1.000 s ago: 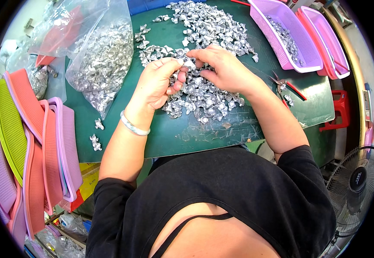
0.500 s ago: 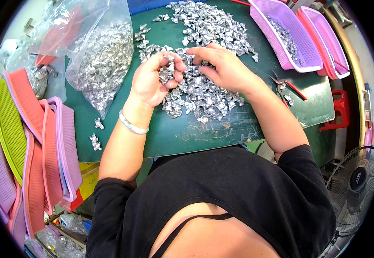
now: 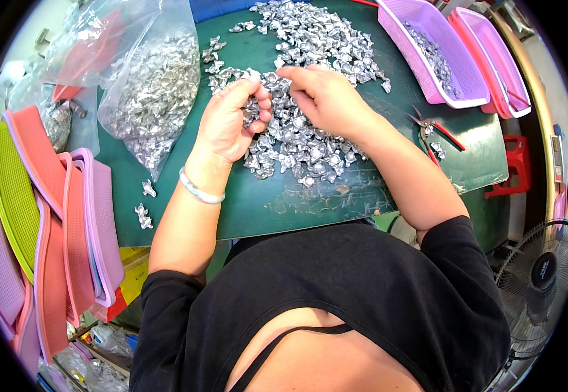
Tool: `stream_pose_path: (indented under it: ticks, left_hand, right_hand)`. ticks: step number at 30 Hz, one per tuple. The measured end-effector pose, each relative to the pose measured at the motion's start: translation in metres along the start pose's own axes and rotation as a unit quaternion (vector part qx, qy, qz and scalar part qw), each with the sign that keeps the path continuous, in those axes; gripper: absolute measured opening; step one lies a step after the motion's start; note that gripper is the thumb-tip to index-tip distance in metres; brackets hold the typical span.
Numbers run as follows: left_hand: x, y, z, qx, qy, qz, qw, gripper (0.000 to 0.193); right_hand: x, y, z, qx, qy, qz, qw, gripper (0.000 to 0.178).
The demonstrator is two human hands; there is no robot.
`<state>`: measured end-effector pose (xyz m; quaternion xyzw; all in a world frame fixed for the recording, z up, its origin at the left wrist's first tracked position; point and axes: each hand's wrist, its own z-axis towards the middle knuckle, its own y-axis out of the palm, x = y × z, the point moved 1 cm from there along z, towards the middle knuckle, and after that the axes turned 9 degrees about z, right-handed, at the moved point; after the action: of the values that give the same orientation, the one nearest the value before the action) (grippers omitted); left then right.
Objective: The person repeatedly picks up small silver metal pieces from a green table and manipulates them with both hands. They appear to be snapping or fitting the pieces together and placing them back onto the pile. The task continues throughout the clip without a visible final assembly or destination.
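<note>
My left hand (image 3: 228,121), a pale bangle on its wrist, is curled around a few small silver metal castings, partly hidden by its fingers. One casting shows at the tips of the thumb and index finger. Just to the right, over the heap, my right hand (image 3: 328,101) has its index finger stretched toward the left hand and its thumb apart below. Nothing shows between them; its other fingers are mostly hidden. Beneath both hands lies a loose heap of silver castings (image 3: 310,157). A larger pile (image 3: 326,39) spreads behind it on the green table (image 3: 245,215).
A clear plastic bag (image 3: 150,98) full of castings stands left. Two castings (image 3: 143,215) lie near it. Red-handled cutters (image 3: 431,134) rest right. A purple basket (image 3: 457,91) holds castings at the far right. Stacked baskets (image 3: 49,261) crowd the left edge; a fan (image 3: 539,281) stands right.
My right hand has shifted slightly left, its index finger straighter and its thumb drawn lower. In my left hand, a casting now shows at the thumb and index fingertips.
</note>
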<state>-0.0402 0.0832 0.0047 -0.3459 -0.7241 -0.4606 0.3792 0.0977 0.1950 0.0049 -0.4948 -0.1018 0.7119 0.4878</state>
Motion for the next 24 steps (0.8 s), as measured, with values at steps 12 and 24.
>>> stream_pose_path:
  ticks: [12,24]
  left_hand:
    - [-0.001,0.015,-0.006,0.012,0.016,0.171,0.985,0.017]
    - [0.000,0.009,-0.005,0.032,-0.020,0.127,0.991,0.020]
  right_hand:
    - [0.000,-0.005,-0.003,0.073,0.112,0.293,0.947,0.034]
    - [0.000,-0.020,-0.004,-0.081,0.010,0.165,0.983,0.043]
